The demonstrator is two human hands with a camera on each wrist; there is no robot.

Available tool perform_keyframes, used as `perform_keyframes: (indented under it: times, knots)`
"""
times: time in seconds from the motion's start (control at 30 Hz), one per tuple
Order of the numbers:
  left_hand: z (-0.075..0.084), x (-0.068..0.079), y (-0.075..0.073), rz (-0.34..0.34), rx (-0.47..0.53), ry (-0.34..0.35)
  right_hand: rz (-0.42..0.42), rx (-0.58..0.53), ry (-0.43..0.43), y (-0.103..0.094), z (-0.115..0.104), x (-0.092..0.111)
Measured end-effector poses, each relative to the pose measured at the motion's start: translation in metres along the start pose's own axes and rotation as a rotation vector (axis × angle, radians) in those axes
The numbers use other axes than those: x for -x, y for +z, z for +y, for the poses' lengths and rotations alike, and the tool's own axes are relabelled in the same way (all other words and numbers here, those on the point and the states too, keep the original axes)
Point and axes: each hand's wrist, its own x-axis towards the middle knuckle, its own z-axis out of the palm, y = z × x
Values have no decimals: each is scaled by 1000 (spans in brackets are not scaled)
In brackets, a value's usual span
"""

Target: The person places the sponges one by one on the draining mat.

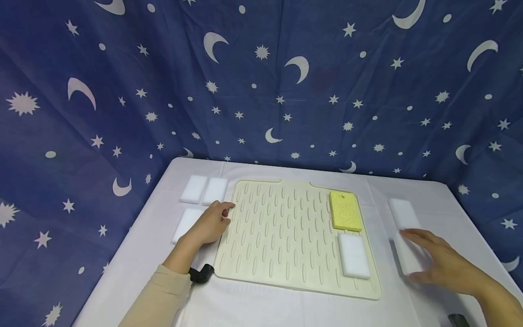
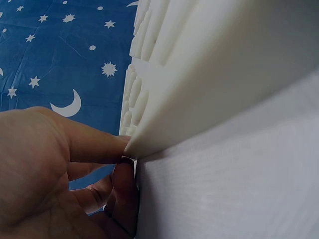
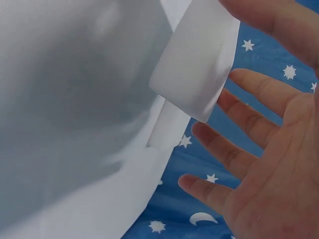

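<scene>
A cream ribbed drying mat (image 1: 282, 227) lies on the white-covered table. At its left edge my left hand (image 1: 211, 222) pinches the rim between thumb (image 2: 99, 147) and fingers; the left wrist view shows the edge right at the fingertips. My right hand (image 1: 447, 263) spans a white sponge block (image 1: 408, 254) on the right side, thumb at one end and forefinger at the other. A shadow beside this block shows it slightly raised. Just beyond it another white sponge block (image 1: 403, 213) lies flat. On the mat's right side sit a yellow sponge (image 1: 345, 211) and a white sponge (image 1: 353, 255).
Left of the mat lie more white sponge blocks, two at the back (image 1: 194, 189) and one nearer (image 1: 187, 223), partly behind my left hand. A dark blue curtain (image 1: 253, 113) with moons and stars hangs behind and beside the table (image 1: 261, 299).
</scene>
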Motion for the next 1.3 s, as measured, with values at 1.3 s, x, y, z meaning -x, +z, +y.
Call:
perform_keyframes:
  times: [1.3]
  knots:
    - [1, 1, -1, 2, -4, 15, 62, 47, -144, -6, -62, -12]
